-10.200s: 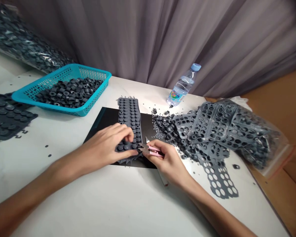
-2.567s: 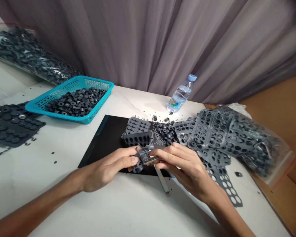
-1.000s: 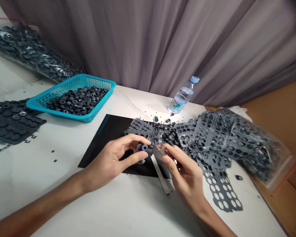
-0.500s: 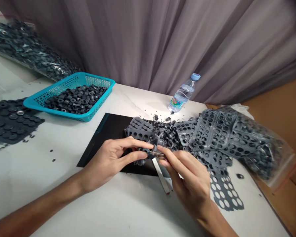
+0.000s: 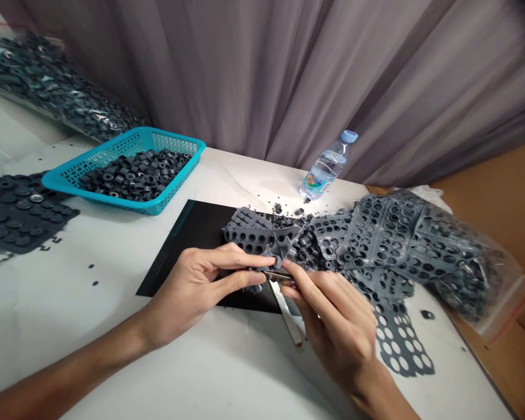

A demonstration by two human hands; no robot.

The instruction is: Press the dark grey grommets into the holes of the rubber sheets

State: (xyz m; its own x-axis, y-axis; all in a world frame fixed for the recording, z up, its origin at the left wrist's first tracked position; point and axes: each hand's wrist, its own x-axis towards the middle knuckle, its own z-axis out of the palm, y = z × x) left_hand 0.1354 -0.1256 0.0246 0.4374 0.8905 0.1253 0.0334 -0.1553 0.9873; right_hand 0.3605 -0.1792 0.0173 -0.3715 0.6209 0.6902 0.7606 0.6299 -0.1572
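My left hand (image 5: pixel 210 271) pinches a dark grey moulded rubber sheet (image 5: pixel 260 238) with rows of round cups between thumb and fingers. Facing it, my right hand (image 5: pixel 332 306) is closed on a slim metal tool (image 5: pixel 279 275), whose exact kind my fingers hide. Its tip meets the rubber at my left fingertips, by a small rounded grey piece (image 5: pixel 276 261). Below them a flat, pale metal strip (image 5: pixel 289 318) slants toward me; its upper end is hidden. A black mat (image 5: pixel 170 251) lies beneath the work.
A blue basket (image 5: pixel 157 205) of small rubber rings stands back left, beside a rubber sheet (image 5: pixel 21 216) and a full plastic bag (image 5: pixel 61 96). Punched-out sheets (image 5: pixel 380 233), loose rings (image 5: pixel 304 248) and another bag (image 5: pixel 476 286) crowd the right. A water bottle (image 5: pixel 326 169) stands behind.
My right hand has shifted slightly right and down, and the metal tool has turned a little at the rubber. My left hand keeps its hold in nearly the same place.
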